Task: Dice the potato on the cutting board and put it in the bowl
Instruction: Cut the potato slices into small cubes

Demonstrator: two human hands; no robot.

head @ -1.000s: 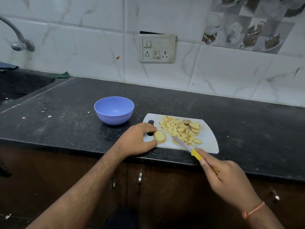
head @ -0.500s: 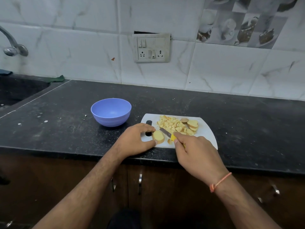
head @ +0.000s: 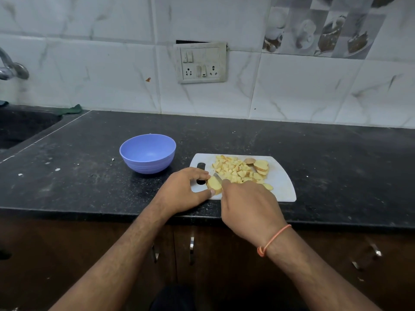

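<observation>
While the left hand [head: 184,189] is pinching a potato slice [head: 214,185] between thumb and fingertips at the near-left corner of the cutting board [head: 281,182], the right hand [head: 249,207] is curling round a knife [head: 217,177], of which only a short bit of blade is showing, touching the slice's right edge; the handle is hidden under the fist. Diced potato [head: 233,170] is lying heaped mid-board, with a few uncut slices [head: 261,166] stacked just beside it at the far right. Blue bowl [head: 147,153] is sitting on the dark desk [head: 336,158] left of the board, nothing in it as far as I can see. Judging by look: slice is stiff, light, wet-cut, so probably slippery; it wants holding by the rim, fingertips tucked back from the blade. Dice will likely scatter if pinched, so scooping or scraping them off the board seems safer. Dicing is looking well along; transfer not yet begun.
</observation>
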